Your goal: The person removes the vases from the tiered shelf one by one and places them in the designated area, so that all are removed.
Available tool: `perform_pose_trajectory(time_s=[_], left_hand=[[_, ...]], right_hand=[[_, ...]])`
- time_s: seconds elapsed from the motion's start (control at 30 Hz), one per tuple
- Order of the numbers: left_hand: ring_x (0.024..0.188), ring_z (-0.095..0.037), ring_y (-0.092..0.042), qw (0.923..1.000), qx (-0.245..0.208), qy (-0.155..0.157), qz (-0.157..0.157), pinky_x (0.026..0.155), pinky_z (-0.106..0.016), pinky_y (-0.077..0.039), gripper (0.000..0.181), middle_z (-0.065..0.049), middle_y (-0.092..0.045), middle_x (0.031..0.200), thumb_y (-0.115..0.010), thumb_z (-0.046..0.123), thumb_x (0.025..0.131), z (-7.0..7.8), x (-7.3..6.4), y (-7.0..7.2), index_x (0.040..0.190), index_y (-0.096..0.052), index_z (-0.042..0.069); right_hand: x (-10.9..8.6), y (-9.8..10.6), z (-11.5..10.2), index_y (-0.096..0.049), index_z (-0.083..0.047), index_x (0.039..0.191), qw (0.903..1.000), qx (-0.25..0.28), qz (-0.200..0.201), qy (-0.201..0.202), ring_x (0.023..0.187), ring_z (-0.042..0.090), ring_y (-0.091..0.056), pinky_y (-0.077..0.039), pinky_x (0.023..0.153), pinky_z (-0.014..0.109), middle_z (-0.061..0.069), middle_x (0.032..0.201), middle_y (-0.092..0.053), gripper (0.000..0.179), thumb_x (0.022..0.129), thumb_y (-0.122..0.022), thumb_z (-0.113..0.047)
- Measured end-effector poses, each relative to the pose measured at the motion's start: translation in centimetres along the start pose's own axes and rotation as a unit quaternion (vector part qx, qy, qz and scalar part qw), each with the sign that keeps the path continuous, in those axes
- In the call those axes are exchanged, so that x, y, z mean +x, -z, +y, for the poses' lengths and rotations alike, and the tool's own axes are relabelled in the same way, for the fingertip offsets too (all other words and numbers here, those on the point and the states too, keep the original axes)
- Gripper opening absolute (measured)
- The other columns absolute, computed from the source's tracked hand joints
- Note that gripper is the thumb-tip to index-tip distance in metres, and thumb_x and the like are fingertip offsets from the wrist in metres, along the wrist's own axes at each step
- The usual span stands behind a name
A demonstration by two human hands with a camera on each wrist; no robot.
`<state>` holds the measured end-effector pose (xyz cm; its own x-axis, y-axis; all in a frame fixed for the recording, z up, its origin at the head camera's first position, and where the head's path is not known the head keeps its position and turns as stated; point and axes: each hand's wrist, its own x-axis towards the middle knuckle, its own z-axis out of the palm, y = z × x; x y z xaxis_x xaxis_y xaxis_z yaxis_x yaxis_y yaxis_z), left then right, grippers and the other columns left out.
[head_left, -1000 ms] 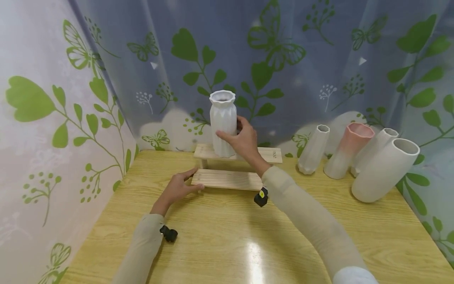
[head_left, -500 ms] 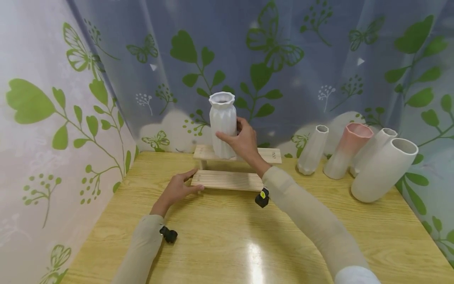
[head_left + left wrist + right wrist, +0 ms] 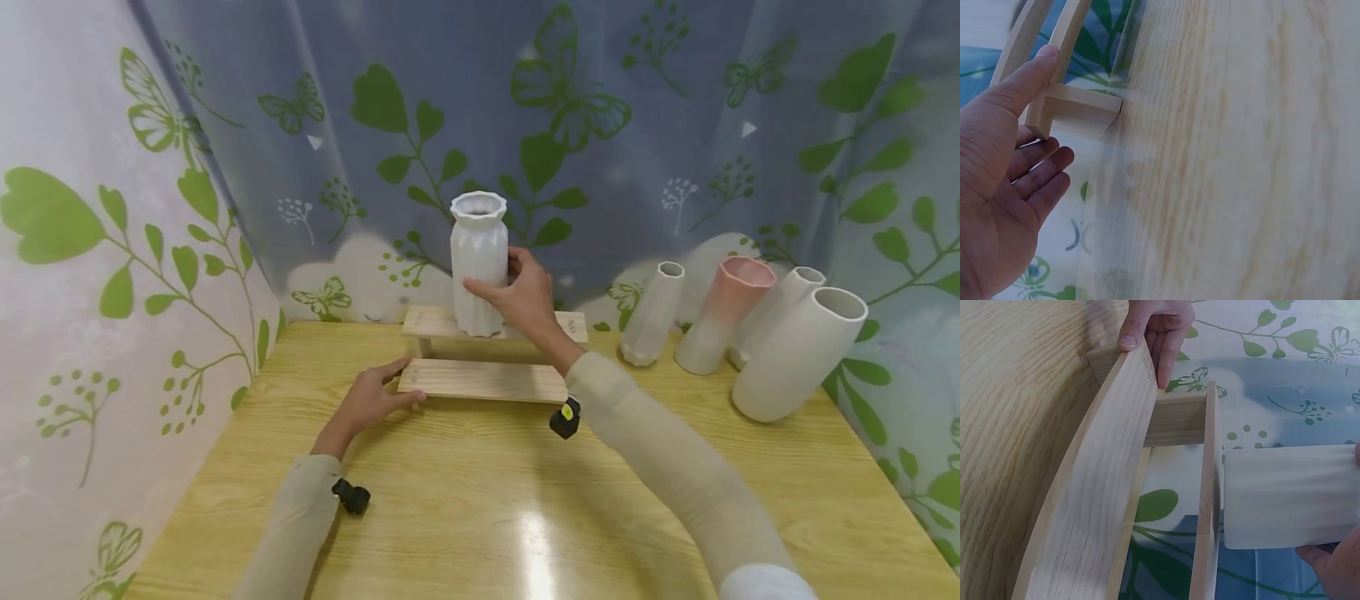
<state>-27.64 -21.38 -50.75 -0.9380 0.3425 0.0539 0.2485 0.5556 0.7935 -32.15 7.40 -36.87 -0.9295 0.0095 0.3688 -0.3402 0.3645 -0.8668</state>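
Note:
A white ribbed vase (image 3: 478,267) with a scalloped rim stands upright on the upper board of a two-step wooden stand (image 3: 483,380). My right hand (image 3: 527,293) grips the vase from its right side, thumb across the front and fingers behind. In the right wrist view the base of the vase (image 3: 1288,497) is right at the upper board, and only part of that hand (image 3: 1338,565) shows. My left hand (image 3: 373,398) pinches the left end of the lower board, thumb at the front edge; the left wrist view shows the lower fingers of this hand (image 3: 997,169) loosely bent.
On the right of the wooden table (image 3: 450,500) stand a slim white vase (image 3: 652,317), a pink-and-white vase (image 3: 723,312), another white vase (image 3: 772,308) partly hidden, and a large white vase (image 3: 798,354). A patterned curtain (image 3: 420,50) hangs close behind the stand.
The right hand has shifted the vase a little to the right along the upper board. The left hand keeps its place on the stand; the head view has turned slightly right.

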Motion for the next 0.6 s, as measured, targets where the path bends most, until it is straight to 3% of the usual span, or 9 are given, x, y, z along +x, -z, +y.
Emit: perform_pose_trajectory(time_s=[0.27,0.6], left_hand=[[0.145,-0.044,-0.039,1.0,0.0,0.003,-0.002,0.109,-0.057,-0.043,0.089,-0.013,-0.037,0.162,-0.078,0.049,0.089,-0.1,0.2,-0.1,0.16,-0.038,0.013],[0.145,-0.045,-0.038,0.9999,0.0,0.013,-0.003,0.109,-0.058,-0.043,0.093,-0.014,-0.036,0.162,-0.078,0.054,0.087,-0.2,0.2,0.0,0.16,-0.037,0.013]], right_hand=[[-0.5,1.6,0.1,-0.055,-0.004,0.139,0.9996,0.028,0.0,-0.004,0.118,0.027,-0.065,-0.056,0.095,0.045,0.014,0.132,-0.065,0.075,0.079,-0.091,-0.033],[-1.2,4.1,0.2,-0.057,-0.006,0.136,0.9998,0.017,0.013,0.001,0.115,0.027,-0.066,-0.057,0.092,0.047,0.013,0.129,-0.067,0.073,0.078,-0.091,-0.035]])
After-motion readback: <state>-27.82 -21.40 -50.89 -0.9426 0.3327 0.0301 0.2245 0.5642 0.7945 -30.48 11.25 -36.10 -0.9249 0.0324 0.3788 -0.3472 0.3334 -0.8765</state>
